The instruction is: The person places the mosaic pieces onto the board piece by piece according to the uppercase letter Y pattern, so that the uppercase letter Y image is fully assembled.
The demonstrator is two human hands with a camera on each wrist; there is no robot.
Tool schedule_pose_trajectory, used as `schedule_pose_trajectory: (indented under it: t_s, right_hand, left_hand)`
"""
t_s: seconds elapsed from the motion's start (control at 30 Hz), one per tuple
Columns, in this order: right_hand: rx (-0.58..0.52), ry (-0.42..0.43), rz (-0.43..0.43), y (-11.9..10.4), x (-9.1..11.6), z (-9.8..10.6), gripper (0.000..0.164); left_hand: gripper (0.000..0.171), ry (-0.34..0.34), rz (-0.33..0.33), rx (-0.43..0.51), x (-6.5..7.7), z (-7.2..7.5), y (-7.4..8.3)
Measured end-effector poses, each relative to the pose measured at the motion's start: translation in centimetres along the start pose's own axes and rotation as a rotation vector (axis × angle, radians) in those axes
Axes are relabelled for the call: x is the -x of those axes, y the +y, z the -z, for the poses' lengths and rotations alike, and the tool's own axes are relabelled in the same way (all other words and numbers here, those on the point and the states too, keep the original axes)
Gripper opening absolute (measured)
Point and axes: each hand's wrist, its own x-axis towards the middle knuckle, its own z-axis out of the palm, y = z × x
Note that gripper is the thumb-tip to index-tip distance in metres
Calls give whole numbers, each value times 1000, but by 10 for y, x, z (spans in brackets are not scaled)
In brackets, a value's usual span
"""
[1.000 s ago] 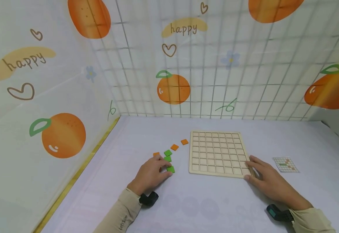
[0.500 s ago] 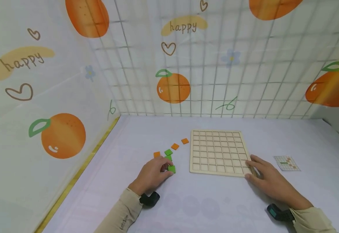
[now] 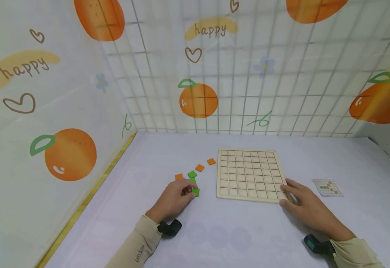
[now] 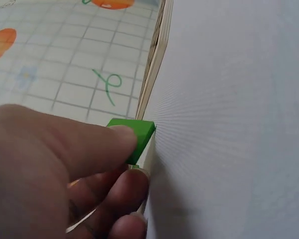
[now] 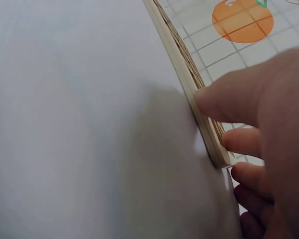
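Observation:
In the head view my left hand (image 3: pixel 172 198) pinches a small square green tile (image 3: pixel 196 192) between thumb and fingers. The left wrist view has the thumb flat against this tile (image 4: pixel 134 137), which is tilted on edge. Just beyond that hand lie two more green tiles (image 3: pixel 192 174), one partly hidden by its fingers. A light wooden grid board (image 3: pixel 251 175) with bare square cells lies to the right. My right hand (image 3: pixel 306 208) grips the board's near right corner, thumb on the front edge (image 5: pixel 204 117) and fingers at the right side.
Three orange tiles (image 3: pixel 199 168) lie left of the board. A small printed pattern card (image 3: pixel 327 187) sits right of the right hand. Behind the white-covered table (image 3: pixel 235 230) stands a printed curtain (image 3: pixel 235 104), with another along the left.
My left thumb and fingers have closed on the nearest green tile, which has tilted up from lying flat. The right hand stays at the board's corner.

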Motion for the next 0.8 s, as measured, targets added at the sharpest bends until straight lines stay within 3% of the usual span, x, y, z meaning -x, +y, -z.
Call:
schedule_pose_trajectory:
  t_s: [0.23,0.53,0.7,0.8]
  right_hand:
    - [-5,17,35,-2,-2,0,64]
    - [-13,3,16,-3,-2,3,63]
    - [-5,-5,4,-3,-1,2,65]
    - [-7,0,-5,-3,0,1,65]
  left_hand:
    - [17,27,92,138,-3,2,-4]
    - [19,-160,218,401,-15,6,0]
    - [23,-214,264,581,-24,3,8]
    - [24,-230,268,606,-32,-1,14]
